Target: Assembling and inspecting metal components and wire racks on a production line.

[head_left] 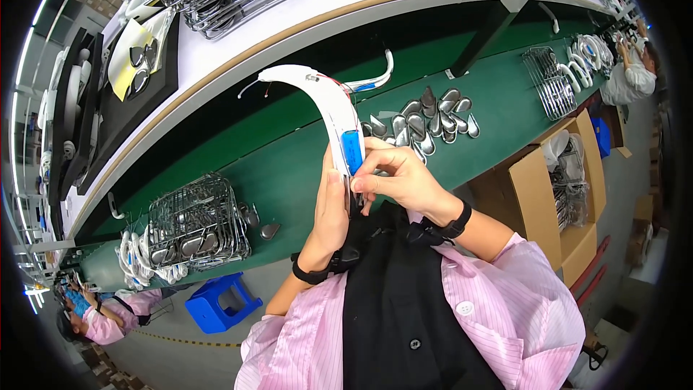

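My left hand (330, 213) is closed around the lower end of a white curved plastic band (326, 99). The band rises and arches over to the left, with thin red and dark wires along its inner side. A blue battery-like block (351, 150) sits in the band just above my fingers. Thumb and fingers of my right hand (401, 175) pinch at the band's lower end, right below the block; whatever small part lies between them is hidden. Behind my right hand, several shiny teardrop-shaped metal shells (426, 121) lie in a loose pile on the green table (289, 146).
Another white curved band (380, 79) lies beyond. A wire rack (206, 217) with metal shells stands left, beside white bands. An overhead shelf (289, 18) crosses the front. Right are a cardboard box (535, 206) and another rack (550, 87); a blue stool (220, 303) stands lower left. Other people sit at both ends.
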`<state>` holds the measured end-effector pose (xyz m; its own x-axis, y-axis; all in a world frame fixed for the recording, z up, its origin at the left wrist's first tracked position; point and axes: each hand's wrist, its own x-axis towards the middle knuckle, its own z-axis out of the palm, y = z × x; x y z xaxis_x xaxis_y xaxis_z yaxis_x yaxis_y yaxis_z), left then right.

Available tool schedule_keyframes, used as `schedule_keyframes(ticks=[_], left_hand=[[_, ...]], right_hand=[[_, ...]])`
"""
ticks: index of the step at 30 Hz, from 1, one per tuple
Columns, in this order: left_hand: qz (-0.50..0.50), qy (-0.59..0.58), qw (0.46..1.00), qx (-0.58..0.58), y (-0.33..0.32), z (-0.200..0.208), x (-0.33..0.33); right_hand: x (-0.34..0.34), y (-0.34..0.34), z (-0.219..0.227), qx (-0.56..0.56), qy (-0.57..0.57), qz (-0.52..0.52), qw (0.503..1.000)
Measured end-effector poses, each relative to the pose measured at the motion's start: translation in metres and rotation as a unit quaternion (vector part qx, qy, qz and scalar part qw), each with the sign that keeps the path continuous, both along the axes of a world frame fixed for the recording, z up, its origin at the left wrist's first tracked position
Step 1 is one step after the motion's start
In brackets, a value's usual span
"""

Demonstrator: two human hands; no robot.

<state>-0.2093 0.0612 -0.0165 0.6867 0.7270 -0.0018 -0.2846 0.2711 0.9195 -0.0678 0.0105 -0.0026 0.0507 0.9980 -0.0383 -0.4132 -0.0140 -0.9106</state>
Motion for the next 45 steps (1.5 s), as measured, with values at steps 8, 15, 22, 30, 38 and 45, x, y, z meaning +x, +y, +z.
schedule_keyframes(ticks=[8, 15, 22, 30, 38, 45], left_hand=[[-0.013, 0.050, 0.999, 0.007, 0.014, -0.018, 0.014], [-0.066, 0.069, 0.969, -0.227, 0.055, -0.067, 0.037], [-0.058, 0.267, 0.956, -0.104, 0.134, -0.169, 0.026], [0.050, 0.443, 0.892, 0.067, 0.264, -0.264, -0.009], [0.100, 0.815, 0.534, 0.199, 0.282, -0.262, 0.022], [-0.122, 0.381, 0.849, 0.345, 0.130, -0.139, 0.099]], right_hand=[[0.013, 0.012, -0.021, -0.080, 0.050, 0.012, 0.995], [0.041, 0.053, -0.078, -0.116, -0.026, 0.007, 0.993], [0.167, 0.120, -0.263, -0.301, -0.172, -0.269, 0.898], [0.265, 0.163, -0.289, -0.471, -0.085, -0.313, 0.821], [0.277, 0.172, -0.291, -0.460, -0.048, -0.454, 0.761], [0.160, 0.101, -0.223, -0.326, -0.135, -0.310, 0.883]])
